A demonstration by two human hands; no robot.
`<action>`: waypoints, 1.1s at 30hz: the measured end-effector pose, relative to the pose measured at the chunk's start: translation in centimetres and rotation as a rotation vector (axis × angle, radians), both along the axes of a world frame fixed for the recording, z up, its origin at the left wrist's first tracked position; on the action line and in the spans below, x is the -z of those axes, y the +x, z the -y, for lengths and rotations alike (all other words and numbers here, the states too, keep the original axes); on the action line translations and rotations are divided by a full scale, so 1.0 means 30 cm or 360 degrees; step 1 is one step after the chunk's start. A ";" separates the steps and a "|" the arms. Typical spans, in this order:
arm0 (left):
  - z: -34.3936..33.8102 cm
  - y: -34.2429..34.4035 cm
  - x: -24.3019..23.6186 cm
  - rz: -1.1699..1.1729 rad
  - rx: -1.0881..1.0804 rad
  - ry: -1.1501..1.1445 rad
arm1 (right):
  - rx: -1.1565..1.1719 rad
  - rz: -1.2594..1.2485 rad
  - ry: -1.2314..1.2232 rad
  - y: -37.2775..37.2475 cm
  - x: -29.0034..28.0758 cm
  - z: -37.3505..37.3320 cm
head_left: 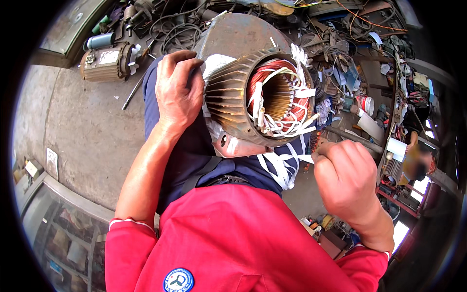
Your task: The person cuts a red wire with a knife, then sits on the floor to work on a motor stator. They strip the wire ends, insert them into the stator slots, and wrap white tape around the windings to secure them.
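Observation:
A ribbed motor stator housing [226, 97] lies on its side before me, its open end turned to the right. Red copper windings [262, 73], bound with white lacing tape and white sleeves, ring the bore. My right hand [345, 175] is closed in a pinch on the end of a white lacing tape [306, 158], below and right of the windings. Loose loops of that tape hang over my thigh under the housing. Beside the housing's left side is my left hand [180, 90], fingers loosely bent and apart, with nothing visible in them. Whether its fingertips touch the housing I cannot tell.
Another electric motor [104, 63] lies on the floor at the far left, near a metal rod [134, 91]. Behind the housing stands a rusty metal plate [238, 36]. Cables, scrap and tools crowd the back and right. A person [416, 163] is at the far right.

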State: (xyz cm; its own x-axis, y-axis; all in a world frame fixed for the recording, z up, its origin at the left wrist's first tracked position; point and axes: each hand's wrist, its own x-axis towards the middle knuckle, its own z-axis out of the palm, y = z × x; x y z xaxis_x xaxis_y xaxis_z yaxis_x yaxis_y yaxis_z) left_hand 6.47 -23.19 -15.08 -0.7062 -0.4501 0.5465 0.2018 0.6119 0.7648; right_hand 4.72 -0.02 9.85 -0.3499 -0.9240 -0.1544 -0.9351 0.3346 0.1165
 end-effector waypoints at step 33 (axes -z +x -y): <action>0.002 -0.001 0.007 -0.0018 0.0005 -0.0036 | 0.1573 0.0794 -0.1135 -0.148 0.124 -0.230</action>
